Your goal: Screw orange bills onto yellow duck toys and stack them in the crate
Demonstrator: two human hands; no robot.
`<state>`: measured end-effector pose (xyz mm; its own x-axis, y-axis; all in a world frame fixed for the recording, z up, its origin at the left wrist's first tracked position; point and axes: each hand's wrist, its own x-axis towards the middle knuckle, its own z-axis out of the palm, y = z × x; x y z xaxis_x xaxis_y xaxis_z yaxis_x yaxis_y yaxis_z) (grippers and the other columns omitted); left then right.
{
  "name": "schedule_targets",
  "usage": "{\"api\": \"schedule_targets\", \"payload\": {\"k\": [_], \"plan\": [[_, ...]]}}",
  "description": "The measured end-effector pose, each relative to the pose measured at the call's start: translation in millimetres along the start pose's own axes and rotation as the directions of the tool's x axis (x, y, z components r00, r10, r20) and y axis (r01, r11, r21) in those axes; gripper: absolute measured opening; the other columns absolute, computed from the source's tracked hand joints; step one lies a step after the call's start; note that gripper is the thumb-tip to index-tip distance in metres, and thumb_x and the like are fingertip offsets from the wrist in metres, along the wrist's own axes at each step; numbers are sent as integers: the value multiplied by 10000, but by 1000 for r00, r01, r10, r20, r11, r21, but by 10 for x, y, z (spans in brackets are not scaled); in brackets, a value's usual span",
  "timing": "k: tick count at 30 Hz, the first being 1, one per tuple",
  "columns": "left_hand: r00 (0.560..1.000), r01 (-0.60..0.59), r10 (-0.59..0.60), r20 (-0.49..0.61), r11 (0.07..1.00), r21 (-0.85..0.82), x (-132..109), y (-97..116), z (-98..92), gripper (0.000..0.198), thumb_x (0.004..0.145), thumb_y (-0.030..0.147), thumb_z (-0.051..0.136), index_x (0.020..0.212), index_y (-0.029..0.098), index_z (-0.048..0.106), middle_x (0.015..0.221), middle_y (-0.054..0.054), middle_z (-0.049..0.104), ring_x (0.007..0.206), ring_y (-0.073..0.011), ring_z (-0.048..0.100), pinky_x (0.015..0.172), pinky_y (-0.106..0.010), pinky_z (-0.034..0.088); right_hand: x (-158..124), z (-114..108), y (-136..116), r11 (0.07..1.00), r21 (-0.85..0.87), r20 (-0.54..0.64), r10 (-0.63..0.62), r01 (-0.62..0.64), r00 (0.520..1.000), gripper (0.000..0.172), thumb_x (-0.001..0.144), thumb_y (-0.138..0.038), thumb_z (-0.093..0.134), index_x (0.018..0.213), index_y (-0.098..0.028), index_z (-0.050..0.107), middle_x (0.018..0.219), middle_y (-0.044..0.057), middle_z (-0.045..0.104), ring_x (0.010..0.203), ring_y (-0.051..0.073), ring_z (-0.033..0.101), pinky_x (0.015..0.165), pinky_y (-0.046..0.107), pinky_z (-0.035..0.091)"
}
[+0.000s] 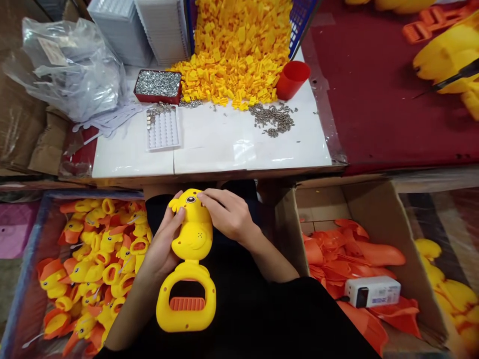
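Observation:
A yellow toy duck (192,242) with a printed eye and a loop handle with an orange ribbed trigger is held upright over my lap. My left hand (164,244) wraps around it from the left, thumb lying on the front near the head. At the right side of the duck's head is my right hand (232,214), its fingertips pressed together against the face near a small hole. Whatever lies between those fingertips is too small or hidden to make out.
On the white worktop (209,144) ahead are yellow plastic parts (239,60), a red box of small metal parts (157,85), metal pins (273,118), a white tray (162,127) and a red cup (293,80). Ducks (90,269) fill the left bin; orange parts (348,254) lie in the right carton.

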<state>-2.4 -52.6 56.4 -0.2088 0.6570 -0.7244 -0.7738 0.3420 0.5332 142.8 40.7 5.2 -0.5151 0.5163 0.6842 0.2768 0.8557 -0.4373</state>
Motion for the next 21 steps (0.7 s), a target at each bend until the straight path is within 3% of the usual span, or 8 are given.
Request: {"api": "schedule_targets", "payload": {"k": [10, 14, 18, 21], "plan": [[999, -37, 36, 19, 999, 19, -16, -42, 18, 761, 837, 331, 841, 1524, 326, 515, 1365, -82, 716, 1217, -286, 710, 1065, -381, 572, 12, -51, -11, 994, 81, -88, 76, -69, 993, 425, 972, -45, 535, 1298, -261, 703, 1146, 84, 784, 986, 192, 774, 812, 313, 688], [998, -61, 60, 12, 998, 34, -28, -44, -1, 755, 844, 335, 836, 1527, 337, 517, 1379, -77, 711, 1236, -287, 702, 1065, -375, 571, 67, -103, -65, 957, 235, -106, 199, -170, 974, 317, 977, -72, 588, 1185, -260, 736, 1071, 75, 782, 953, 192, 758, 811, 344, 677], [990, -139, 140, -6, 988, 67, -53, -61, -29, 785, 839, 336, 841, 1545, 367, 498, 1421, -63, 691, 1269, -291, 687, 1066, -358, 570, 120, -190, -125, 857, 424, -76, 356, -293, 931, 195, 968, -107, 653, 1064, -248, 747, 999, 59, 779, 912, 189, 755, 801, 349, 663], [979, -206, 206, 11, 970, 126, -101, -10, -8, 784, 852, 380, 829, 1556, 364, 485, 1456, -68, 671, 1301, -306, 669, 1070, -361, 570, 163, -233, -16, 865, 388, -110, 386, -318, 916, 155, 973, -132, 660, 1033, -243, 749, 971, 46, 781, 897, 188, 750, 799, 348, 650]]}}
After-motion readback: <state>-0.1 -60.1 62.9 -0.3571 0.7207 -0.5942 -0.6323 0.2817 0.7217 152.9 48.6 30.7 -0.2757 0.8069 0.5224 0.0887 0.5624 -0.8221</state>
